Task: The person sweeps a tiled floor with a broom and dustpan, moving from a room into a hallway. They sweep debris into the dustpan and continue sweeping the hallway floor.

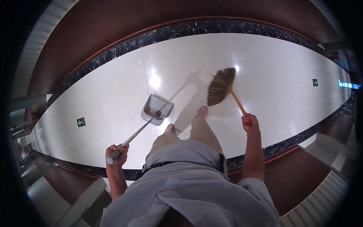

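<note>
My left hand (117,154) is closed around the grey grip of a long-handled dustpan (157,109). The pan end of it is ahead of my left foot, over the pale floor; whether it touches the tiles I cannot tell. In my right hand (250,122) is the orange handle of a broom (222,86), held out to the right. Its brown fan of bristles spreads ahead and to the right of my right foot, slightly blurred. Broom and dustpan are apart. Both my shoes show on the floor between the two tools.
Glossy light floor tiles (122,82) run along a corridor. Black marbled borders (181,30) edge it below dark reddish-brown walls (127,22). Green arrow floor signs lie at the left (81,122) and right (315,82). Openings with pale frames stand along the near wall.
</note>
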Available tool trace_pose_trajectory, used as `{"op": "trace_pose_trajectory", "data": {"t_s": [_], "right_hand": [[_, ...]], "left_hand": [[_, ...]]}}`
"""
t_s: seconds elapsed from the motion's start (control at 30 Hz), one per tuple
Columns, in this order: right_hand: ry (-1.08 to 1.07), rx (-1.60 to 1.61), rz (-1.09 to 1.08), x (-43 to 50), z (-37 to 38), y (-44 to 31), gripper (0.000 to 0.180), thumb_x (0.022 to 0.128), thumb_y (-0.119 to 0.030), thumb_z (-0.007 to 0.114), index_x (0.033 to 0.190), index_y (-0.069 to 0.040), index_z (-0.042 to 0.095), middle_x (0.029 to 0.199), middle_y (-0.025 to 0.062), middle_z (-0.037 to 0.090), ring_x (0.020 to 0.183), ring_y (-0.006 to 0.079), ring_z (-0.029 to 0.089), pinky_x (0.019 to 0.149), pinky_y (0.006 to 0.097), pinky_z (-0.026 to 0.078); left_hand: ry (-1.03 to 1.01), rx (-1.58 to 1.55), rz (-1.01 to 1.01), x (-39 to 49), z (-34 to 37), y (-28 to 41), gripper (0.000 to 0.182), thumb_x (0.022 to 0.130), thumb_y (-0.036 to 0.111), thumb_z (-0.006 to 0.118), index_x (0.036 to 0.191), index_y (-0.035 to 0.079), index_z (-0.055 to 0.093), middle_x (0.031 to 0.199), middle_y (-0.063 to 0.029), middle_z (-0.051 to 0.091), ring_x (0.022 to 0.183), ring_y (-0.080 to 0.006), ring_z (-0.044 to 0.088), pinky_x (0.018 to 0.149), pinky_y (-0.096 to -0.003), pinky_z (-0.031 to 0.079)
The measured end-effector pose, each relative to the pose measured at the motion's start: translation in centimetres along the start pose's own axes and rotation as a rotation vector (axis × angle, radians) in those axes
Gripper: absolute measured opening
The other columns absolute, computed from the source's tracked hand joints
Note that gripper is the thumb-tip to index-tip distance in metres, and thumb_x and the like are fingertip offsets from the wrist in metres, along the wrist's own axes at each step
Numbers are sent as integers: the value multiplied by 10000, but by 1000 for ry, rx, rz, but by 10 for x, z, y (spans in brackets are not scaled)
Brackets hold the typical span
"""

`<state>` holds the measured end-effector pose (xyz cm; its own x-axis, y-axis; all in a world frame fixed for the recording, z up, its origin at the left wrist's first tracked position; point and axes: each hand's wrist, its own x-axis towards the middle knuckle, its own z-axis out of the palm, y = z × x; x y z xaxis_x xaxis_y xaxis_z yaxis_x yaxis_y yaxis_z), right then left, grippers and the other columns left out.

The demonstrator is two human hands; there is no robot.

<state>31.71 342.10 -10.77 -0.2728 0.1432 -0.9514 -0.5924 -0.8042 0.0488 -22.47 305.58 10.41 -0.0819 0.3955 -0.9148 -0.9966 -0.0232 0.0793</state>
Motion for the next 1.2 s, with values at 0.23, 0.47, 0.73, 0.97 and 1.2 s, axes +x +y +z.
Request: {"op": "trace_pose_trajectory", "data": {"t_s": [0.23, 0.47, 0.73, 0.97, 1.2], "right_hand": [[297, -281, -434, -28, 3, -75, 114, 822, -8, 501, 737, -38, 432, 519, -8, 374, 377, 76, 361, 315, 187, 304], [-157, -8, -444, -53, 45, -91, 134, 848, -42, 494, 771, -88, 393, 557, -18, 356, 433, 54, 341, 348, 163, 286], [-406, 100, -169, -16, 175, -43, 83, 843, -54, 508, 877, -96, 445, 619, -19, 391, 439, 29, 350, 346, 153, 283], [-400, 294, 129, 86, 252, -72, 94, 866, -57, 473, 817, -19, 403, 600, -6, 398, 422, 43, 369, 347, 143, 312], [-293, 392, 52, 82, 154, -172, 227, 871, -72, 474, 675, -87, 359, 524, -24, 335, 395, 54, 315, 340, 166, 276]], "left_hand": [[125, -6, 13, 21, 72, -37, 390, 550, 41, 483, 864, -183, 427, 878, -266, 477, 528, -180, 440, 389, -195, 353], [78, 26, -29, 78, 154, -43, 526, 541, 45, 499, 981, -198, 346, 767, -202, 481, 466, -161, 392, 330, -211, 270], [145, 125, -116, 162, 260, -29, 578, 532, 64, 505, 1025, -198, 355, 628, -127, 481, 388, -145, 299, 321, -210, 217], [54, 250, -191, 218, 310, -16, 539, 554, 102, 515, 991, -193, 405, 599, -105, 489, 371, -140, 279, 323, -214, 230], [-120, 263, -282, 234, 348, -31, 483, 606, 114, 492, 989, -179, 456, 641, -125, 514, 414, -144, 355, 345, -218, 307]]}}
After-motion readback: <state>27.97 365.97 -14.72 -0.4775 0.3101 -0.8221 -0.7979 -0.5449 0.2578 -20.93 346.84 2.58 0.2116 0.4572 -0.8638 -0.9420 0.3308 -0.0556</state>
